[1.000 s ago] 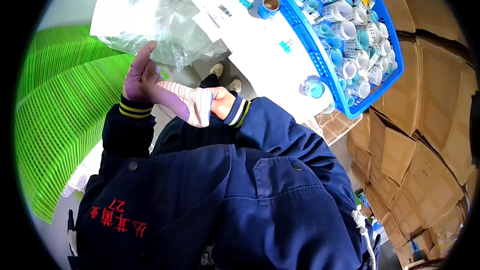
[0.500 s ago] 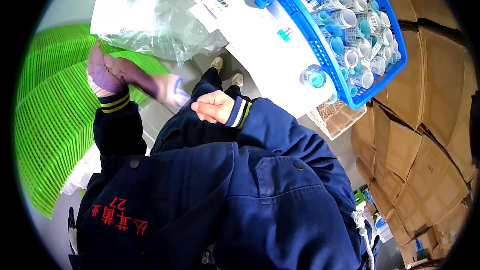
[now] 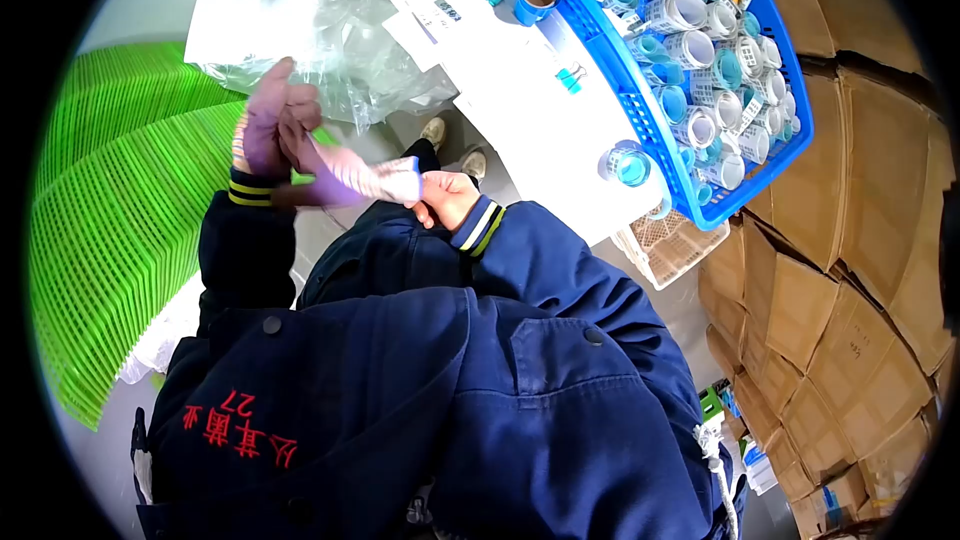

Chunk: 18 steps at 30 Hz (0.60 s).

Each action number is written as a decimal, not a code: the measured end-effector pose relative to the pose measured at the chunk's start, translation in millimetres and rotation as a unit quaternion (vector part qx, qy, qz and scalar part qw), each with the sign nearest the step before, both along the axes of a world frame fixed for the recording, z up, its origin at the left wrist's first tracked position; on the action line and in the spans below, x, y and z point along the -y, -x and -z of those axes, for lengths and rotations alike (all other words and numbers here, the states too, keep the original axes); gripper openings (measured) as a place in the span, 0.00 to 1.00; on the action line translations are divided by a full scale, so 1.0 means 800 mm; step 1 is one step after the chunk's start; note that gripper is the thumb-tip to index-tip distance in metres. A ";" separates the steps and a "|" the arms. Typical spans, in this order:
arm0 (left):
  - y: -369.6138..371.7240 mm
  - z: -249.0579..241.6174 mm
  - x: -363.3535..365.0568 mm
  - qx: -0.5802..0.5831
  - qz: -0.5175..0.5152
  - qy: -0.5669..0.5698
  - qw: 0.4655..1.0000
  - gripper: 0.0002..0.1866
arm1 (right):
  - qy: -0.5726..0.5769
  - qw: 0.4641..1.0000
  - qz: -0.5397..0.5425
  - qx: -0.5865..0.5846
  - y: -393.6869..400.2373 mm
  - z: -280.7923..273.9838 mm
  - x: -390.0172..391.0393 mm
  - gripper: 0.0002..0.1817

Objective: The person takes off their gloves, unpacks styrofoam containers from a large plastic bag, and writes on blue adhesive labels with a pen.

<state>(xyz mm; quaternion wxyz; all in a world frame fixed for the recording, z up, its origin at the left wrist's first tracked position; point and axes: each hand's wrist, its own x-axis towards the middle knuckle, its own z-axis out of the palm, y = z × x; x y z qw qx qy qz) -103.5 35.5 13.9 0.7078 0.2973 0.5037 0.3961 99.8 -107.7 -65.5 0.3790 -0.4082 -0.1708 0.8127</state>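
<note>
My left hand wears a purple glove with a striped cuff; its fingers are curled and partly blurred against a second purple glove. This loose glove is stretched between my hands, its pale striped cuff towards the right. My bare right hand pinches the edge of that cuff between thumb and fingers. Both hands are in front of my body, above my dark blue trousers. The fingers of the loose glove are smeared by motion near my left hand.
Stacked green plastic baskets stand at left, beside clear plastic bags. A white table bears a blue basket of rolled labels, a tape roll and binder clips. Cardboard boxes are piled at right.
My left hand has moved right, its fingers now more curled. The loose glove has swung lower and its cuff has shifted right, with my right hand moving slightly right too.
</note>
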 end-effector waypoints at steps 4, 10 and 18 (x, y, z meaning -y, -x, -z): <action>0.044 0.026 -0.028 -0.224 0.017 -0.110 0.968 0.22 | 0.015 0.999 -0.016 0.025 -0.004 -0.014 -0.003 0.16; 0.001 0.056 0.012 0.374 0.177 0.205 0.887 0.27 | 0.018 0.999 -0.015 0.023 -0.001 -0.014 -0.004 0.16; 0.015 0.061 0.012 0.202 0.210 -0.053 0.955 0.30 | 0.018 1.000 -0.009 0.019 -0.004 -0.011 -0.003 0.16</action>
